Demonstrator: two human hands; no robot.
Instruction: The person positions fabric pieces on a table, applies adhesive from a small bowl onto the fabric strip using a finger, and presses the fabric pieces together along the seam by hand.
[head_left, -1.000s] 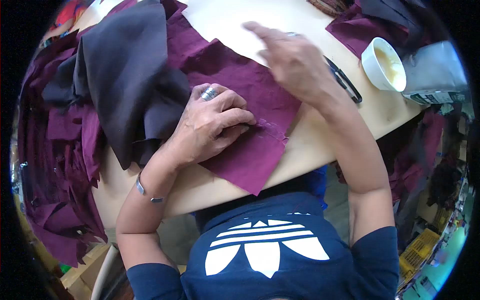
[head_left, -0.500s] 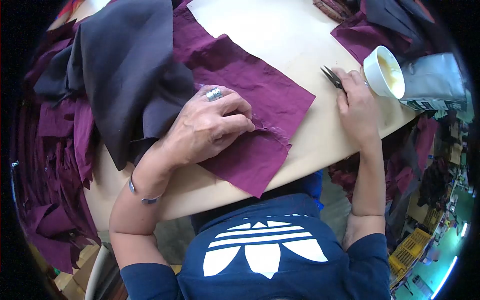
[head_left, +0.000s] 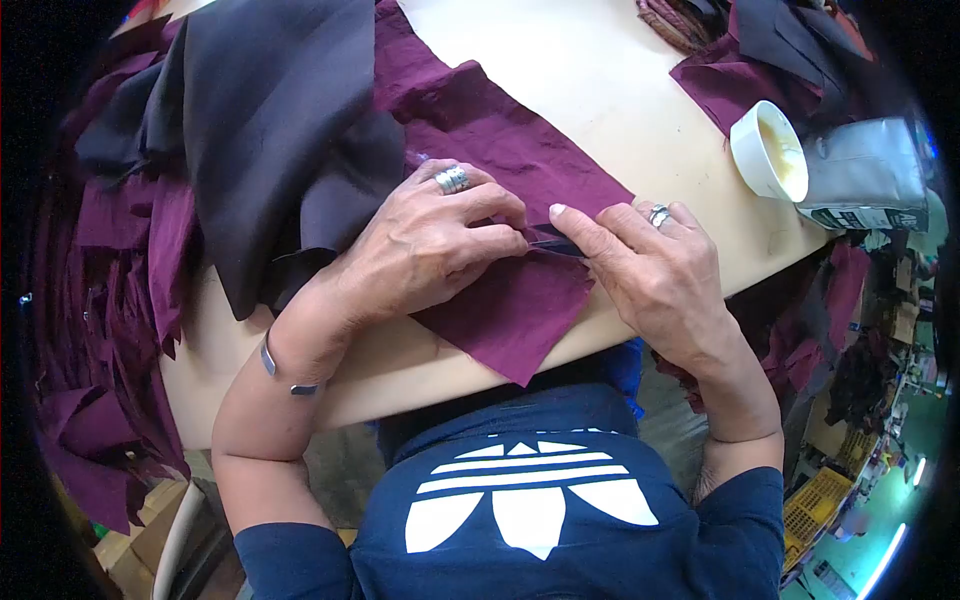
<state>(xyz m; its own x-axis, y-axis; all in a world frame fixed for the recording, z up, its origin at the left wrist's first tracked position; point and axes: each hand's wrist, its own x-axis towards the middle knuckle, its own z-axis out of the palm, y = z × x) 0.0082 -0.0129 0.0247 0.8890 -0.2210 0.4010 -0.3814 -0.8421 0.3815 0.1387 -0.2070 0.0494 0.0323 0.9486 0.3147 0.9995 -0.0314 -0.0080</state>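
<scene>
Landmark for all places: the white bowl (head_left: pixel 747 165), which sits tilted in your view and has a pale, paste-like substance inside. Your maroon cloth (head_left: pixel 520 320) lies on the cream table (head_left: pixel 560 60), to the left of the bowl, one corner reaching the table's near edge on your side of it. Your left hand (head_left: pixel 435 235) rests on this cloth, well to the left of the bowl; its fingers are curled and the thumb and forefinger tips are brought together, pinching the cloth along a raised line across it. Your right hand (head_left: pixel 650 270), between that pinch and the bowl but closer to you than the bowl, has its fingers folded round a dark-bladed tool (head_left: pixel 565 243); the palm hides most of it, so you cannot tell how far its blades are parted. The visible blade points left, away from the bowl, its tip at your left fingertips. A large dark cloth (head_left: pixel 285 130) is heaped far left of the bowl, overlapping the maroon one. A silver pouch (head_left: pixel 865 165) stands just right of the bowl. Beyond the bowl you have a dark and maroon pile (head_left: pixel 790 50) and, farther left, a brown coiled bundle (head_left: pixel 672 22).
</scene>
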